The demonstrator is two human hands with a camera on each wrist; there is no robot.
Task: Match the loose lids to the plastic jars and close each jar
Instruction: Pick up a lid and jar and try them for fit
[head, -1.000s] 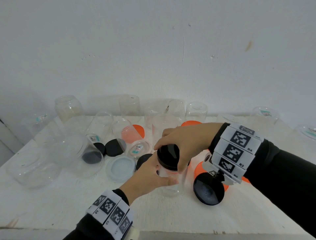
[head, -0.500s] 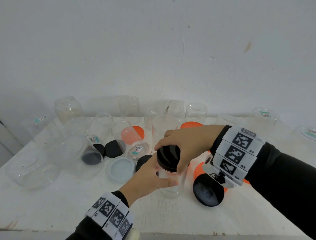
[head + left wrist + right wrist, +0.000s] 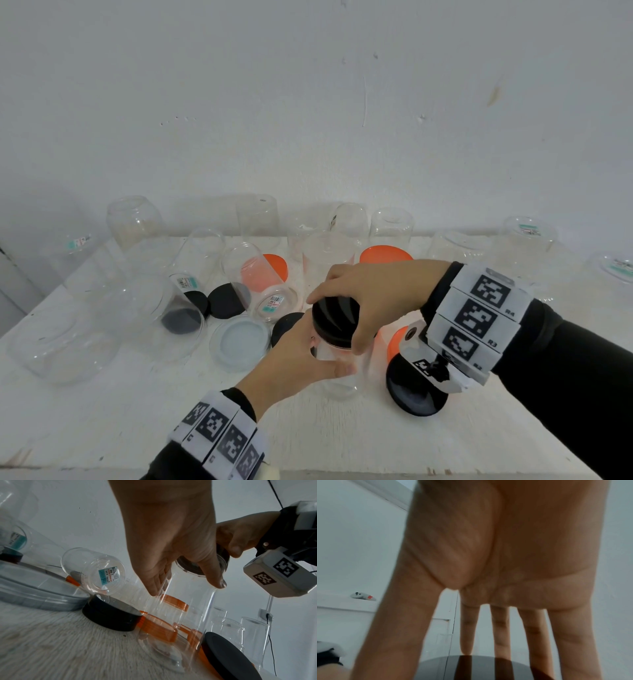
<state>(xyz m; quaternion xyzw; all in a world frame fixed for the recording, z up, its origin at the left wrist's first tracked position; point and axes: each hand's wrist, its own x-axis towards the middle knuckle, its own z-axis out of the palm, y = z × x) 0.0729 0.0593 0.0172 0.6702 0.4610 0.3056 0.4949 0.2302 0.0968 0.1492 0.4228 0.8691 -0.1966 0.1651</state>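
my left hand point(image 3: 301, 356) wraps the clear jar point(image 3: 337, 371) low on its wall, near-centre on the white tabletop point(image 3: 102, 411). my right hand point(image 3: 373, 294) claws over the black lid point(image 3: 334, 318), fingers point(image 3: 500, 628) clamped on its rim. thin smooth plastic, feels light and probably slippery, likely to flex, so i squeeze gently. more loose lids and open jars lie to the left and behind.
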